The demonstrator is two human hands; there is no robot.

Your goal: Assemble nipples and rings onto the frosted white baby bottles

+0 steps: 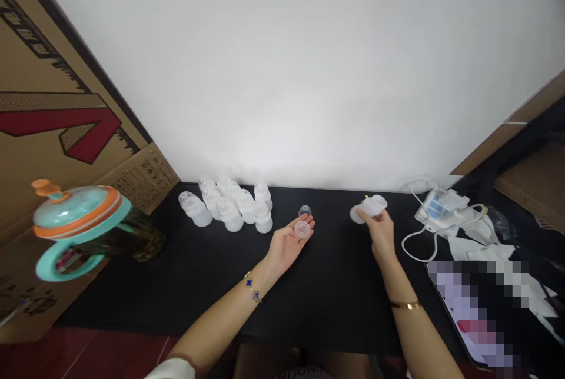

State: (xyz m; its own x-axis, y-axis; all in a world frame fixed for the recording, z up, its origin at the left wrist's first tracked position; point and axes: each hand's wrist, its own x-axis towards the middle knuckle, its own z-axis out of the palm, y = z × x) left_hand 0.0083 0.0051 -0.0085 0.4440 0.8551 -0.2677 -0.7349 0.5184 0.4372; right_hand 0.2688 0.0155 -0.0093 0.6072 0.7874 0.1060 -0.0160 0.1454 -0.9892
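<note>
My left hand (pixel 289 243) is turned palm up near the middle of the black table, with a small round translucent piece (pixel 302 229) resting on its fingers. Just beyond the fingertips stands a clear dome-shaped cap (pixel 304 210). Farther right, my right hand (pixel 378 223) grips a white bottle (pixel 374 205), which is tilted on its side with its open end toward the right. Several white bottles with clear caps (pixel 229 214) stand grouped at the back left of the table.
A large teal-lidded jug (pixel 83 214) stands at the left beside a cardboard box (pixel 57 102). On the right lie a white cable (pixel 417 256), white papers (pixel 481 248) and a partly pixelated device (pixel 468 326). A white wall (pixel 309 73) rises behind the table (pixel 322 296).
</note>
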